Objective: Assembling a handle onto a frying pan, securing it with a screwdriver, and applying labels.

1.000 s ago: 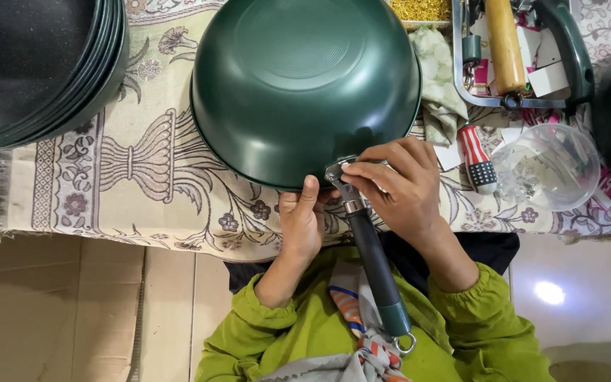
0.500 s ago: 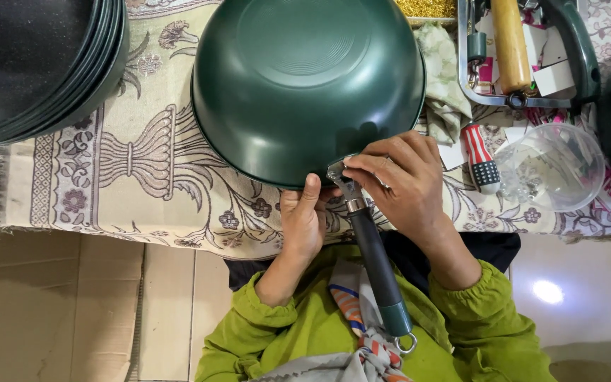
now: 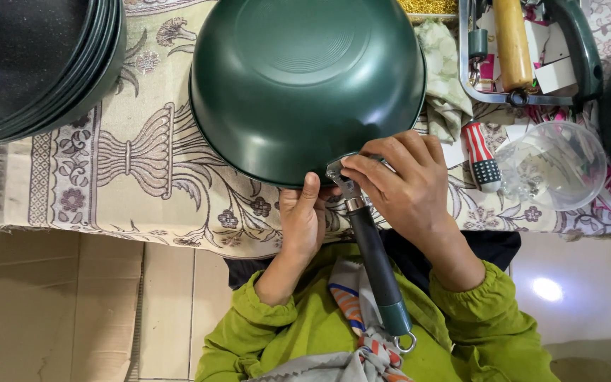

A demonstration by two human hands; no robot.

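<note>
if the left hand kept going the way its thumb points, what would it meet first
The left hand has its thumb aimed up the picture, already against the rim of the upturned green wok, so it would meet that wok; depth is hard to judge.

A patterned cloth (image 3: 129, 163) covers the table, bearing the overturned green pan (image 3: 305, 78) and stacked pans (image 3: 30, 64).

Light: bright, even and soft across the whole view.
Glare: a white spot of reflected light on the glossy floor (image 3: 547, 288) at lower right; a faint sheen on the upturned green pan (image 3: 305, 85).
Shadows: soft and short, under the pan's rim and beneath the hands on the patterned cloth (image 3: 129, 163).
Sharpness: crisp at centre, no motion blur.
Edges: slight wide-angle bending at the corners.
</note>
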